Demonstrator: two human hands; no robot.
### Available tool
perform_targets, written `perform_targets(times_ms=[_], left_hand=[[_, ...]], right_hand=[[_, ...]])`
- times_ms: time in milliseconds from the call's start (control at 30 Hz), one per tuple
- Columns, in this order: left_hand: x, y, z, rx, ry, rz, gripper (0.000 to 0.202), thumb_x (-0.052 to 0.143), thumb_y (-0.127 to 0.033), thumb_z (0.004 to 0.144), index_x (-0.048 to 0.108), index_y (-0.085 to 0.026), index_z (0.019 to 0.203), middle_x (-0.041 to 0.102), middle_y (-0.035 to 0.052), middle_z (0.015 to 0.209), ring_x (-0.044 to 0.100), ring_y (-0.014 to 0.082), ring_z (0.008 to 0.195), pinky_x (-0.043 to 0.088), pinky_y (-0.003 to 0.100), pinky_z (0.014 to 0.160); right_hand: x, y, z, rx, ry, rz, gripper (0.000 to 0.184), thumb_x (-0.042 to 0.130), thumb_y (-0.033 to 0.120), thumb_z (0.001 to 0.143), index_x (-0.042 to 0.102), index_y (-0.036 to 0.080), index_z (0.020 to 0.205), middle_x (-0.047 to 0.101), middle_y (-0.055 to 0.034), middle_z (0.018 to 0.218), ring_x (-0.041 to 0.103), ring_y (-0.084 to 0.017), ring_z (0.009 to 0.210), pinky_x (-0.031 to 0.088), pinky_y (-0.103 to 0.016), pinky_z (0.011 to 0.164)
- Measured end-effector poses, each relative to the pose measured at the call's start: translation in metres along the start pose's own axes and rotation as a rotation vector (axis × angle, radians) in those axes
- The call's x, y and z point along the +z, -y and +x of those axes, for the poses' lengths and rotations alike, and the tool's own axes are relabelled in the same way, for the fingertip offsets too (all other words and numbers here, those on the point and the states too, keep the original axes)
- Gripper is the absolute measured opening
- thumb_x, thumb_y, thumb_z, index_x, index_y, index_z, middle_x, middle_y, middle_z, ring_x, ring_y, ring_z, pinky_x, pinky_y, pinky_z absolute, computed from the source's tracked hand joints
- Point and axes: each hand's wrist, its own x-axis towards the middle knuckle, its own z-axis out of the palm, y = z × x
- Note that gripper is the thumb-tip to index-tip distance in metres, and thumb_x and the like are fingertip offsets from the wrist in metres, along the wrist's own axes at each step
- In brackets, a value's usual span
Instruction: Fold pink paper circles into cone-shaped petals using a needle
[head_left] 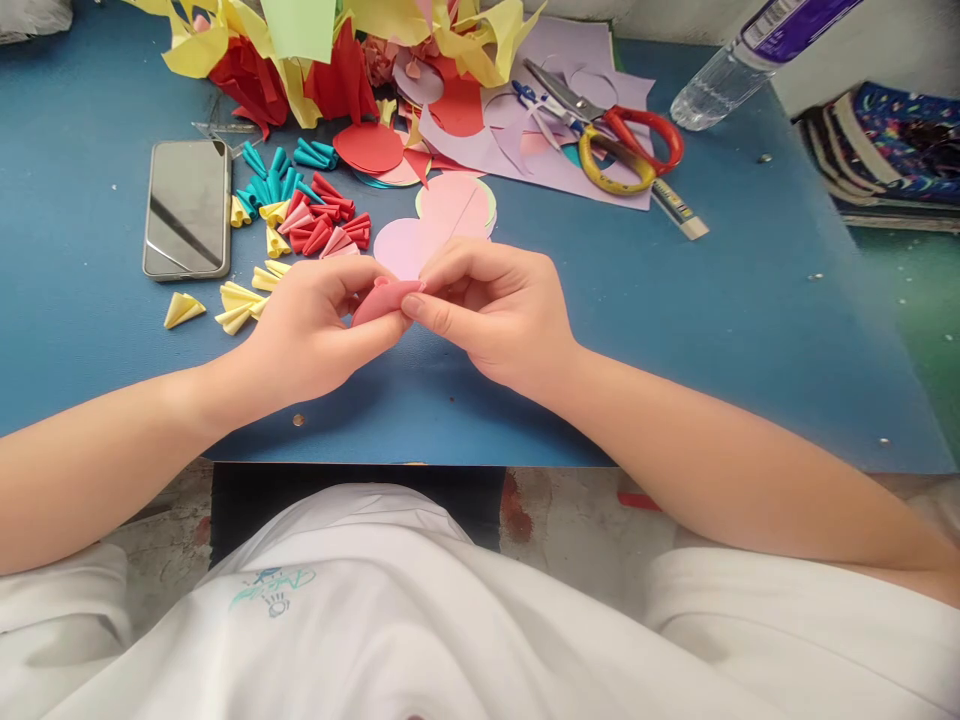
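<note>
Between both hands is a pink paper piece [382,300], partly rolled or folded. My left hand [315,315] grips its left side, thumb below and fingers behind. At the right end, my right hand [502,305] pinches the paper between thumb and fingertips. Just beyond the hands lie flat paper circles, a lilac-pink one [394,245] and a pink one [454,205] over a pale green edge. Small rolled paper cones sit left of them: red [319,235], teal [274,180] and pale yellow [240,303]. Some yellow cones are partly hidden behind my left hand.
A phone [187,210] lies left of the cones. At the back are crumpled yellow paper [502,40], red circles [367,147], lilac sheets [540,180], scissors [622,150] and a cutter [679,208]. A plastic bottle [720,85] stands back right, beside the blue table's [750,300] edge.
</note>
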Motion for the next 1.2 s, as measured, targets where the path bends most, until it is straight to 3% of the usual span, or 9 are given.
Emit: perform_targets(times_ms=[167, 433, 700, 867, 1000, 1200], left_hand=[[-0.001, -0.001, 0.0, -0.048, -0.006, 0.027, 0.036, 0.071, -0.045, 0.1, 0.062, -0.023, 0.073, 0.056, -0.0005, 0.076, 0.048, 0.015, 0.077, 0.044, 0.037, 0.072], [-0.001, 0.003, 0.0, -0.047, 0.015, -0.014, 0.026, 0.073, -0.04, 0.096, 0.068, -0.021, 0.079, 0.058, 0.0, 0.078, 0.05, 0.0158, 0.078, 0.044, 0.036, 0.073], [0.0, 0.001, 0.0, -0.02, 0.004, 0.049, 0.023, 0.071, -0.039, 0.094, 0.066, -0.023, 0.079, 0.063, 0.0013, 0.081, 0.054, 0.0188, 0.079, 0.043, 0.038, 0.075], [0.001, 0.002, -0.001, 0.017, -0.006, 0.05, 0.018, 0.07, -0.033, 0.095, 0.067, -0.021, 0.081, 0.064, 0.0006, 0.081, 0.055, 0.0171, 0.079, 0.045, 0.035, 0.075], [0.003, 0.006, 0.001, 0.037, -0.047, 0.048, 0.024, 0.07, -0.039, 0.093, 0.064, -0.022, 0.077, 0.064, -0.0009, 0.077, 0.056, 0.0162, 0.076, 0.048, 0.034, 0.075], [0.005, 0.01, 0.002, 0.053, -0.059, -0.004, 0.024, 0.073, -0.039, 0.092, 0.064, -0.022, 0.077, 0.062, -0.0016, 0.075, 0.056, 0.0147, 0.074, 0.046, 0.034, 0.071]], right_hand=[[-0.005, -0.001, -0.001, -0.042, 0.071, -0.057, 0.027, 0.096, 0.058, 0.096, 0.089, 0.032, 0.094, 0.081, -0.0041, 0.107, 0.073, -0.024, 0.1, 0.062, -0.039, 0.078], [-0.001, -0.002, -0.003, -0.015, -0.011, -0.12, 0.024, 0.099, 0.056, 0.092, 0.087, 0.036, 0.087, 0.078, -0.0047, 0.096, 0.073, -0.028, 0.095, 0.067, -0.043, 0.077], [-0.001, 0.0, -0.005, -0.075, -0.015, -0.125, 0.023, 0.1, 0.052, 0.095, 0.089, 0.033, 0.088, 0.081, -0.0032, 0.095, 0.073, -0.025, 0.089, 0.065, -0.044, 0.081], [0.0, 0.002, -0.006, -0.104, 0.0, -0.064, 0.015, 0.102, 0.037, 0.095, 0.089, 0.031, 0.089, 0.08, -0.0021, 0.094, 0.072, -0.021, 0.086, 0.062, -0.041, 0.077], [0.001, -0.005, -0.005, -0.165, 0.012, -0.054, 0.008, 0.091, 0.034, 0.101, 0.09, 0.03, 0.094, 0.082, -0.0013, 0.096, 0.075, -0.02, 0.085, 0.064, -0.039, 0.076], [-0.001, -0.009, -0.002, -0.186, 0.062, -0.032, 0.014, 0.079, 0.025, 0.103, 0.089, 0.031, 0.096, 0.085, -0.0018, 0.099, 0.077, -0.021, 0.09, 0.065, -0.039, 0.079]])
